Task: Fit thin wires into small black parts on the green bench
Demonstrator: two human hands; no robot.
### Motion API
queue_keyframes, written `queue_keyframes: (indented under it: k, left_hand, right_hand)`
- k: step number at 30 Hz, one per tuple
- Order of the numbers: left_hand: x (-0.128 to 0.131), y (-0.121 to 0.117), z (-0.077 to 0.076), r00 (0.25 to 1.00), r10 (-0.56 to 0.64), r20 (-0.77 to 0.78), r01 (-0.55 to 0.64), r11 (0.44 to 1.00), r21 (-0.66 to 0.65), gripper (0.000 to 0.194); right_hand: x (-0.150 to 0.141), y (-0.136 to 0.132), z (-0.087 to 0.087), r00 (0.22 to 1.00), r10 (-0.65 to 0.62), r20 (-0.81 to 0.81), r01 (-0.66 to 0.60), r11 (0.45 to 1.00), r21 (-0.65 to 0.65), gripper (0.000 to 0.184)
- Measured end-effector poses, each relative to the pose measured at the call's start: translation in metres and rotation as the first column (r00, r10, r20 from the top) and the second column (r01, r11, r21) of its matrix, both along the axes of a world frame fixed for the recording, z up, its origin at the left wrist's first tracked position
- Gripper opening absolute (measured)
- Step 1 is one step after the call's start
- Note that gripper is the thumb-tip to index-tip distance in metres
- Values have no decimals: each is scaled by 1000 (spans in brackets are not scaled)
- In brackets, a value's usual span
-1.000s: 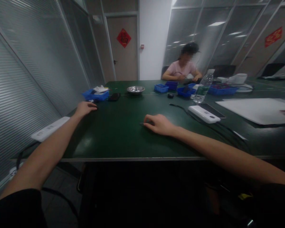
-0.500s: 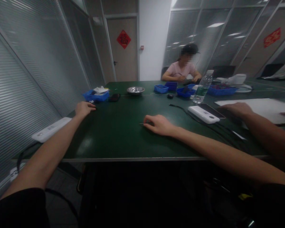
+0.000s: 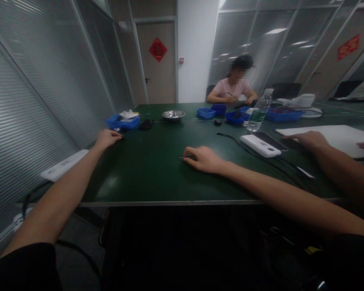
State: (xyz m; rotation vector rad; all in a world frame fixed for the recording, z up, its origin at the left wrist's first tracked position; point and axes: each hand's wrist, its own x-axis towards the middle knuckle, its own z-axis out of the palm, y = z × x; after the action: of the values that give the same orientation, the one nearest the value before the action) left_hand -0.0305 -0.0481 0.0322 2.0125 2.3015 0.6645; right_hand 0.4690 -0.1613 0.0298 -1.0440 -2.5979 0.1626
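Observation:
My left hand [image 3: 107,138] rests at the left edge of the dark green table [image 3: 157,169], fingers curled, its fingertips on a small dark thing I cannot make out. Just before it stands a blue tray [image 3: 122,120] with white paper in it. My right hand [image 3: 202,158] lies near the table's middle, fingers pinched on a thin needle-like pin [image 3: 181,157] that sticks out to the left.
Another person's hand [image 3: 309,139] and forearm reach in from the right beside a white power bank [image 3: 260,145], a phone and black cables. Farther back stand a metal bowl [image 3: 173,114], blue trays [image 3: 218,110], a water bottle [image 3: 260,110] and a seated person [image 3: 233,87]. A white sheet [image 3: 346,135] lies right.
A neighbour's hand and forearm came in from the right and now rest by the white power bank. My own two hands have stayed where they were.

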Motion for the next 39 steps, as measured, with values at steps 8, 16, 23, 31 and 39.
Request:
queue_keyframes:
  k: [8,16,23,31,39]
  left_hand:
    - [1,-1,3,996,22,82,-17,998,-61,30]
    - [5,-7,5,996,-2,92,7,998,-58,23]
    - [1,5,7,978,-138,-159,124,988,-96,20]
    - [26,-13,8,945,-113,-308,91,992,-84,26]
    - [82,-16,6,898,-328,294,381,913,-144,27]
  right_hand:
    - [1,2,-1,1000,6,0,-6,1000,3,25]
    - [0,-1,1,1000,4,-2,-4,1000,-8,25]
    - [0,-1,1,1000,-1,9,1,1000,-6,25]
    - [0,-1,0,1000,-1,5,1,1000,-3,23]
    - [0,-2,-1,999,39,-34,-39,999,1,23]
